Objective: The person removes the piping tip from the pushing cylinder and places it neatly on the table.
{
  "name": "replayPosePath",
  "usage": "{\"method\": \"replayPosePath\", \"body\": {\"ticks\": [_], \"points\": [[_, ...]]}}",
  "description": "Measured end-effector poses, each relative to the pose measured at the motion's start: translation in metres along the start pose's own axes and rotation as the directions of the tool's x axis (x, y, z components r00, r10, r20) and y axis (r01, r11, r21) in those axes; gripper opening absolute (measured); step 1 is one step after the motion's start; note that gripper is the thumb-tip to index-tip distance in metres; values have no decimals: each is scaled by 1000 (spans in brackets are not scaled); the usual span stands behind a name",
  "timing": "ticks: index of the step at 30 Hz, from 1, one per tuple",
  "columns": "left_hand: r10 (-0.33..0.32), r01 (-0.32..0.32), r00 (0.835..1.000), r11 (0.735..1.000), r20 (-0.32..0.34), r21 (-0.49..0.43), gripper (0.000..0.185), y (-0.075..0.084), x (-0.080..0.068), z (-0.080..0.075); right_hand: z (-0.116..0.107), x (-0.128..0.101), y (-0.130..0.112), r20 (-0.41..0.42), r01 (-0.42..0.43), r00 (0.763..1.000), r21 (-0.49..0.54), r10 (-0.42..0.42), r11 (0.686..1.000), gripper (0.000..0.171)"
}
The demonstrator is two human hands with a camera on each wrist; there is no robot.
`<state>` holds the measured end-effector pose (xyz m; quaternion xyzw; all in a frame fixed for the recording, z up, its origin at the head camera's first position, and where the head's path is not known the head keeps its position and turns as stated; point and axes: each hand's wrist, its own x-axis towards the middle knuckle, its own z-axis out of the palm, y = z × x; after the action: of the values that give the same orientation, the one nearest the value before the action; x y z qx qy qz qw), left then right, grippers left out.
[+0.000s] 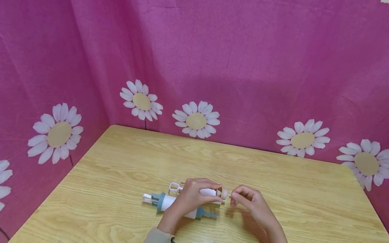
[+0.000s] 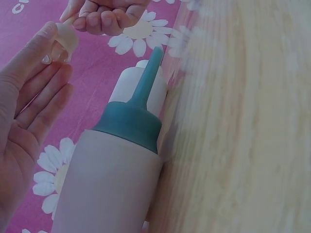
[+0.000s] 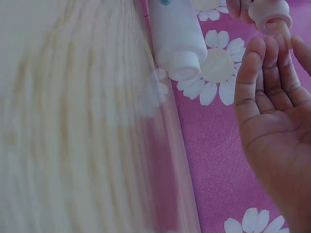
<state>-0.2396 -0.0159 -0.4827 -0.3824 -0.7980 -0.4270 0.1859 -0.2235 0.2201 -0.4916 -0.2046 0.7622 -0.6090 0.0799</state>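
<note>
My left hand [image 1: 191,196] grips a clear, amber-tinted plastic piece with a cream collar [image 2: 67,38] at its end, thumb on one side and fingers on the other. My right hand [image 1: 252,202] faces it, thumb and fingertips pinching a thin beige tip [image 3: 284,33] that sticks out of the collar's opening. Beneath my left forearm lies a teal and white bottle-like tube [image 1: 169,203], its long teal nozzle [image 2: 146,80] pointing right. A white bottle [image 3: 177,36] lies just beyond it, partly hidden by my left hand in the head view.
Both tubes and my hands are over a light wooden table [image 1: 302,203]. A white loop handle [image 1: 174,187] shows left of my left hand. A magenta curtain [image 1: 263,56] with large daisies stands behind and beside the table. Black straps with small cameras circle both wrists.
</note>
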Motion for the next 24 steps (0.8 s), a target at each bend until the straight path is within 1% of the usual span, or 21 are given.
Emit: {"method": "replayPosePath", "body": {"ticks": [5,8,11,13,18,20,24], "points": [[-3,4,1000,1000,-29,16,35,0,1,0,1,2,0,-27,-13,1000,3,13,1000,34],[-9,10,999,1000,-51,26,34,-1,1,-1,5,4,-1,-79,-50,996,8,51,999,34],[-12,13,997,1000,-70,12,33,-2,0,-1,11,7,-3,-130,-85,988,6,85,996,35],[-12,12,997,1000,-82,0,34,-3,-1,0,16,8,-6,-147,-99,984,4,99,995,36],[-9,8,995,1000,-94,-12,34,-5,-2,1,24,9,-8,-125,-78,989,8,79,997,34],[6,-5,995,1000,-98,5,34,-5,-2,1,25,10,-8,-116,-64,991,5,64,998,33],[25,-23,995,1000,-93,18,34,-5,-1,2,26,10,-8,-124,-53,991,-1,53,999,31]]}}
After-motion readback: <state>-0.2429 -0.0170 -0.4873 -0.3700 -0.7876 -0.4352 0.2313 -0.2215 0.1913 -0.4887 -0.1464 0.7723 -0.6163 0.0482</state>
